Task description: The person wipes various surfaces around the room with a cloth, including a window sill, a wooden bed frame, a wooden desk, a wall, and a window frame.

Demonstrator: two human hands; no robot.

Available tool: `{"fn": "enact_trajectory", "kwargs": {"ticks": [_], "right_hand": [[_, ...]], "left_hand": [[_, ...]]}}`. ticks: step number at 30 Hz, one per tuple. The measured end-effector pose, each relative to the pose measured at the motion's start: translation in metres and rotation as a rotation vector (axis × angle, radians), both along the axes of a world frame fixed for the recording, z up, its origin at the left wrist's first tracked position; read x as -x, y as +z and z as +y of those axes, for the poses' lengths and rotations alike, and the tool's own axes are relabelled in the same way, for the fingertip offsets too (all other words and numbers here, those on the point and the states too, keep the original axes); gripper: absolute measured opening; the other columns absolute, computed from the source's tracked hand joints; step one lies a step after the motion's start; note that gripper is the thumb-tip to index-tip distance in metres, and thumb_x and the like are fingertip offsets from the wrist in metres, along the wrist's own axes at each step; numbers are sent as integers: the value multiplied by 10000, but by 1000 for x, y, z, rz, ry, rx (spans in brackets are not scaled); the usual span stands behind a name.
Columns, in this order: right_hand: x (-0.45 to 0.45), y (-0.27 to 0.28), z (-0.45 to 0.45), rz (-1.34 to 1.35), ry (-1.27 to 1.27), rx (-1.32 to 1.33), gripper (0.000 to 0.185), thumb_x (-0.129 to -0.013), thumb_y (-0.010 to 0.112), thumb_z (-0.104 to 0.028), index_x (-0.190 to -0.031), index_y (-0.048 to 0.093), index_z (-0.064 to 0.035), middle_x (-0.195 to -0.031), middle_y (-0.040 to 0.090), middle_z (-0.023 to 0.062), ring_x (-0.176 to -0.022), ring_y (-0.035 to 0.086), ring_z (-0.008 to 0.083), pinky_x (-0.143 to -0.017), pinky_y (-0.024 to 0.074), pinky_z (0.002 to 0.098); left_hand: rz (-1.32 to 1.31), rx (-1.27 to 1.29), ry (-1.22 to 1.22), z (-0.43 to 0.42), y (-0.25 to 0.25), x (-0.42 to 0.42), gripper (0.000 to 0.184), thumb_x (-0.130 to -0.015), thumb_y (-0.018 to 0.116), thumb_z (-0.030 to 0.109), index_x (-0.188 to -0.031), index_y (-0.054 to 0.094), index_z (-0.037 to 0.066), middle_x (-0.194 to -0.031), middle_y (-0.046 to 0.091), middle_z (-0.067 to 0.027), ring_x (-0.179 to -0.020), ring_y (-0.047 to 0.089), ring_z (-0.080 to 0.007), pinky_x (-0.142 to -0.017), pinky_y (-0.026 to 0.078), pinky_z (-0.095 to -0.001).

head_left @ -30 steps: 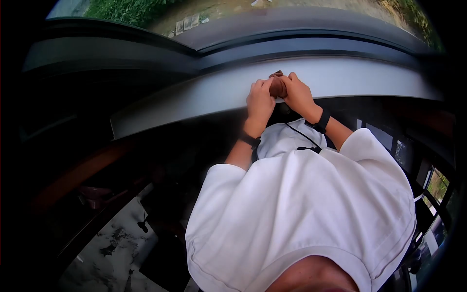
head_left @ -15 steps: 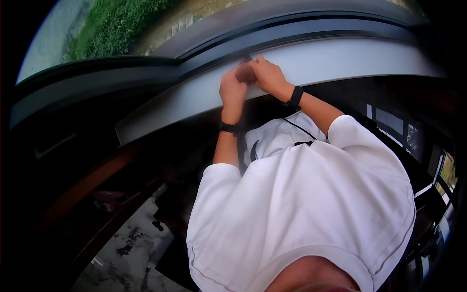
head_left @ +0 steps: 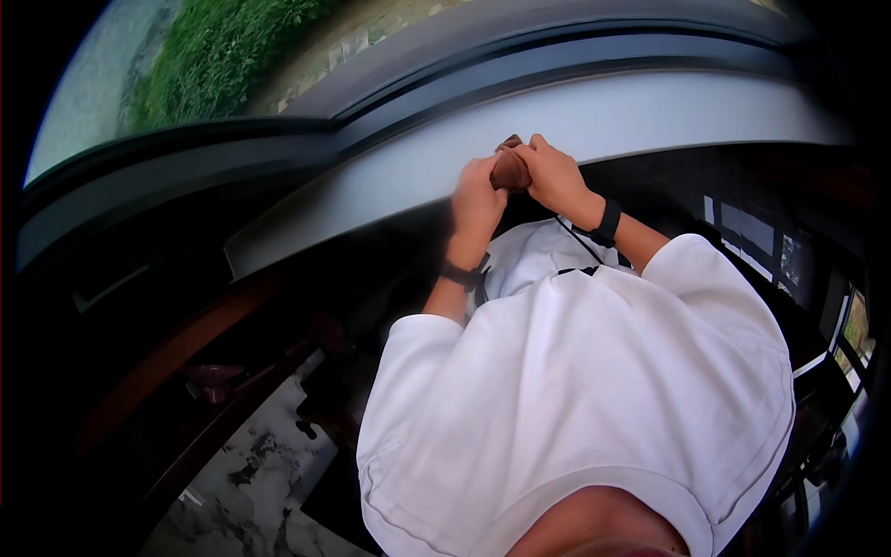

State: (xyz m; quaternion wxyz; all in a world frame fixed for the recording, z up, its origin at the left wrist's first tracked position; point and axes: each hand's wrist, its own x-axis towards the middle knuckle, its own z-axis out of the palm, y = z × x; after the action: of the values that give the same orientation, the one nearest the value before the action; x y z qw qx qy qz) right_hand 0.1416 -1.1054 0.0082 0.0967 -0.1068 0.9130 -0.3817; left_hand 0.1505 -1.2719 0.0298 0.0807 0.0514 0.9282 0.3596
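A small brown bundle (head_left: 510, 171), which looks soft like cloth or leather, is held between both hands over the pale sill. My left hand (head_left: 478, 195) has its fingers closed on the bundle's left side. On the other side my right hand (head_left: 554, 174) grips it, with the fingers bent around its edge. A folded bit of the brown thing sticks up between the hands. Each wrist wears a black band.
The white sill (head_left: 668, 111) runs along a dark window frame (head_left: 390, 130), with foliage and a road outside. At the lower left are a marbled surface (head_left: 251, 473) and a pinkish object (head_left: 215, 379) in shadow.
Over the last half second both hands have moved right and back toward the body with the brown bundle, after an earlier shift left. The view has turned, showing more foliage than a second ago.
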Motion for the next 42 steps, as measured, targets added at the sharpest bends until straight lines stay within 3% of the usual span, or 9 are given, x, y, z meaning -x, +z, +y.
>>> {"fn": "enact_trajectory", "kwargs": {"ticks": [9,14,21,27,29,37,39,40,42], "right_hand": [[31,-1,-9,71,27,7,413,-761,669,4,-1151,621,-120,-1011,578,140,-862,619,404,-735,523,467],[38,-6,-12,56,90,-41,410,-782,739,-93,-1174,623,-130,-1000,585,142,-862,625,401,-740,521,464],[44,-2,-59,76,195,-24,382,-790,736,-109,-1155,623,-126,-1002,585,148,-851,626,412,-732,524,467],[50,1,-130,83,313,-1,366,-783,733,-97,-1131,621,-112,-1007,584,164,-857,627,412,-737,529,468],[50,7,-159,65,354,-7,334,-774,720,-75,-1094,626,-98,-1009,587,175,-859,636,413,-742,538,476],[52,9,-313,124,479,-5,520,-778,789,-317,-1224,586,-144,-972,618,169,-881,654,397,-766,557,453],[55,13,-343,128,487,-58,422,-831,737,-322,-1205,631,-158,-1021,660,177,-914,655,388,-779,554,450],[60,14,-353,126,508,-75,405,-836,735,-287,-1198,634,-138,-1047,661,196,-924,647,400,-782,547,450],[71,7,-365,153,552,19,318,-851,722,-267,-1125,672,-112,-1100,681,201,-952,645,397,-802,543,439]], "left_hand": [[51,39,56,-9,-12,24,499,-707,709,3,-1191,658,114,-1073,631,-123,-1039,591,-358,-879,512,-438],[56,25,95,-14,-7,19,511,-696,741,26,-1193,660,114,-1043,625,-118,-1033,595,-347,-855,519,-441],[53,1,227,-56,-3,9,462,-730,753,51,-1180,681,122,-1066,661,-145,-1013,612,-373,-862,510,-426],[78,9,289,-125,-7,-3,498,-715,752,22,-1199,665,98,-1094,641,-125,-1048,604,-352,-885,521,-426],[85,-37,333,-151,-5,-8,407,-762,746,38,-1162,684,87,-1097,659,-144,-1033,624,-358,-885,522,-419],[121,19,452,-295,-14,-26,362,-789,723,6,-1145,674,46,-1129,664,-157,-1045,641,-348,-910,530,-417],[135,-3,481,-333,-39,-23,432,-745,738,-17,-1164,655,45,-1165,647,-177,-1089,609,-381,-945,507,-444],[112,70,440,-343,-26,-17,328,-840,699,39,-1165,662,56,-1163,670,-156,-1055,655,-307,-905,543,-405],[40,74,439,-349,-6,-3,357,-822,717,59,-1175,660,63,-1144,670,-155,-1078,643,-318,-919,534,-414]]}}
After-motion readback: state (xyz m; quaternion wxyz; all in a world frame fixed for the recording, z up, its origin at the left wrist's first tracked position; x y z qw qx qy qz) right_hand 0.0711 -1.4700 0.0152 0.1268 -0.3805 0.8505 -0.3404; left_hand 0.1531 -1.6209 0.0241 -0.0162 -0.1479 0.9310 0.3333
